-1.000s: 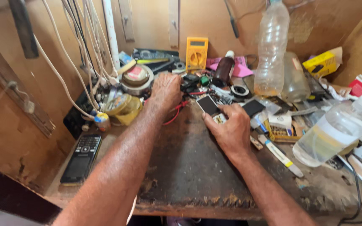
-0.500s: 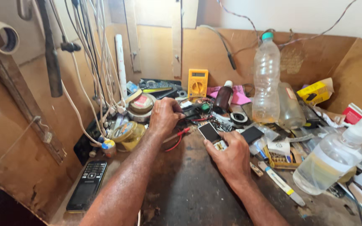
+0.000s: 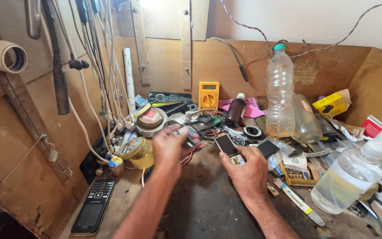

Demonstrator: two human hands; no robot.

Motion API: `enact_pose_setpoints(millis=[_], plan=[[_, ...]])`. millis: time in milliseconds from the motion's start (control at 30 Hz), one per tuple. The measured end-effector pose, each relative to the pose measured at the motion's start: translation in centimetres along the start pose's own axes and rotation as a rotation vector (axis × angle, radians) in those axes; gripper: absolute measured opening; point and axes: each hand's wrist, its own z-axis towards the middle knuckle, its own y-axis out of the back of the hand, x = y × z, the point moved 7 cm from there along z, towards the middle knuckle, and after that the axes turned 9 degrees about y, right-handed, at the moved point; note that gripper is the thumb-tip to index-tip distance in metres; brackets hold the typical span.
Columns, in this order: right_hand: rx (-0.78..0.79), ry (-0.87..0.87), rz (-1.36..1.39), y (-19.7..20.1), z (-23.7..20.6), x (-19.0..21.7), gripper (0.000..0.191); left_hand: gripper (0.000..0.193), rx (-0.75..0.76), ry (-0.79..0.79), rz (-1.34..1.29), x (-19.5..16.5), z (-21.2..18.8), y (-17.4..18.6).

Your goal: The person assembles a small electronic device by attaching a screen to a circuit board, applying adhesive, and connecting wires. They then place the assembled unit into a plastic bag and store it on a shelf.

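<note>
My right hand rests on the dark worn bench and grips a small mobile phone by its lower end, screen up and tilted toward the clutter. My left hand is blurred with motion just left of it, above the bench. Its fingers are curled on a small dark part beside red wires. The two hands are a short gap apart.
A black keypad phone lies at the front left. A yellow multimeter, a brown bottle, a tall clear bottle and tape rolls stand behind. A spray bottle is at right. White cables hang at left.
My left hand has drawn back from the clutter toward me with a small dark part in its fingers. The right hand keeps hold of the phone. The view has tilted upward.
</note>
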Motion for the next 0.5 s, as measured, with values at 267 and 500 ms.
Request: enact_pose_setpoints(millis=[267, 500], plan=[[-0.055, -0.061, -0.046, 0.5, -0.1, -0.9, 0.044, 0.049, 0.257, 0.292, -0.078, 5.2, -1.7, -1.2], [-0.044, -0.061, 0.01, 0.3, -0.2, -1.2, 0.042, 0.061, 0.353, 0.268, -0.015, 4.7, -4.4, -3.4]])
